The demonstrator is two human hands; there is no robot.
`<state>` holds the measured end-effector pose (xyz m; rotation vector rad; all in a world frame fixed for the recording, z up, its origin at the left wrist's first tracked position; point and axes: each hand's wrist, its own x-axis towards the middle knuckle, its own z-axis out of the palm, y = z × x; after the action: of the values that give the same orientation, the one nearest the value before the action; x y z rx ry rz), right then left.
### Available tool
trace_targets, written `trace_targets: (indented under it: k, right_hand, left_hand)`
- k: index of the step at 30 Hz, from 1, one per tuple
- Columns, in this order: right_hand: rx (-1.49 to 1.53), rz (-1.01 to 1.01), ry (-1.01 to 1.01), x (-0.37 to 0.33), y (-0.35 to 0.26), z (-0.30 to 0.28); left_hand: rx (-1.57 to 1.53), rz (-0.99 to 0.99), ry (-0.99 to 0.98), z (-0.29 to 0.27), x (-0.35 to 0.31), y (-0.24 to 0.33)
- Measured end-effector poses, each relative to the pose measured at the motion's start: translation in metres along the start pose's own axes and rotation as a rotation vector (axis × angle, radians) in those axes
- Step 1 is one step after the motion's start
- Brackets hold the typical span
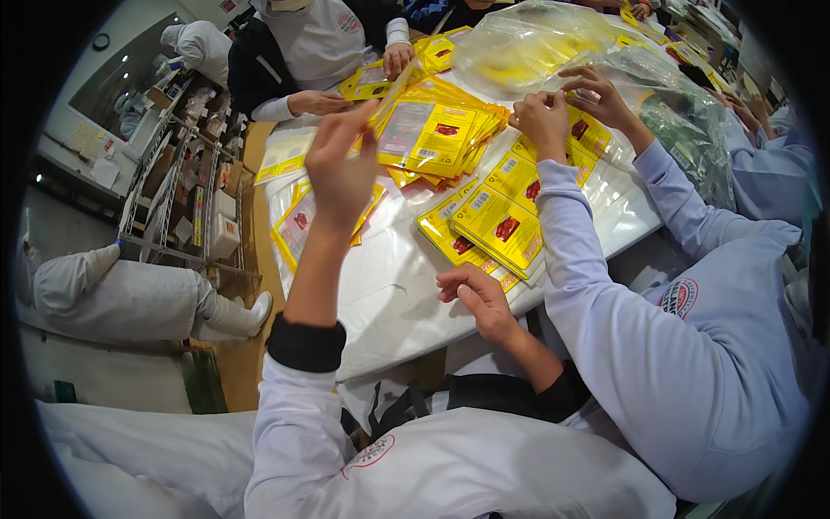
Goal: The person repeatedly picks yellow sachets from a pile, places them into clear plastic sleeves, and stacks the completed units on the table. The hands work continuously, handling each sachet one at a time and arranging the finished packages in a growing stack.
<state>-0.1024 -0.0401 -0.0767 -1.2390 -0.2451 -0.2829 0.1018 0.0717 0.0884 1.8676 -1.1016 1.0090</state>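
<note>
Head view. Note left hand (341, 169) raised over the counter (389, 303), motion-blurred, fingertips beside a tilted bag (401, 88); cannot tell whether pinched on it. Note right hand (482, 303) low at the near edge, fingers loosely curled, free of any bag. Find both well apart. Record yellow bag pile (445, 131) beyond left hand, overlapping pouches (506, 221) just beyond right hand.

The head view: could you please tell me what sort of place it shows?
Probably a packing room, perhaps for food: people in white work clothes sit or stand around a covered table, yellow pouches with food pictures lie in piles, and loaded metal shelves stand at the left.
</note>
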Motion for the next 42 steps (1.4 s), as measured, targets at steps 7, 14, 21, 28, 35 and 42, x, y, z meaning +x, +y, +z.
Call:
trace_targets:
  k: [7,14,21,28,35,42]
  right_hand:
    - [-0.033,0.018,-0.037,0.001,-0.003,0.007]
    - [-0.089,0.026,-0.037,0.003,-0.004,0.007]
    - [-0.173,0.015,-0.072,0.006,-0.006,0.01]
    - [-0.662,-0.133,-0.217,0.007,-0.011,0.018]
    - [-1.323,-0.198,-0.421,0.007,0.007,0.033]
    - [-1.244,-0.164,-0.439,0.008,-0.005,0.031]
  left_hand:
    - [0.22,-0.022,-0.672,0.099,-0.055,-0.07]
    - [0.162,-0.225,-0.496,0.003,-0.099,-0.073]
    - [0.497,-0.562,-0.85,-0.1,-0.208,-0.025]
    - [0.215,-0.473,-0.842,-0.109,-0.225,0.107]
    - [-0.233,-0.61,-0.445,-0.081,-0.163,0.08]
    - [-0.899,-0.909,-0.386,-0.012,-0.125,0.091]
